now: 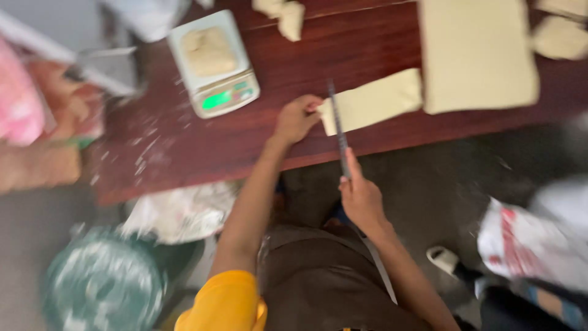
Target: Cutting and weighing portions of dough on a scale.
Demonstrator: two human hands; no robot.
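My left hand (pixel 296 118) pinches the near end of a pale strip of dough (pixel 373 100) lying on the dark red wooden table (pixel 202 147). My right hand (pixel 360 195) grips the handle of a long knife (pixel 337 125), whose blade crosses the strip's left end right beside my left fingers. A large flat slab of dough (pixel 474 52) lies just right of the strip, touching it. A white kitchen scale (pixel 214 61) with a lump of dough on its platform stands at the back left. The picture is blurred.
More dough pieces lie at the back (pixel 285 15) and far right (pixel 560 37). Flour dusts the table's left side. Below the table sit a green round lid (pixel 104 285), a crumpled white bag (pixel 180 211) and a printed white sack (pixel 527 242). Pink bags (pixel 18 98) lie left.
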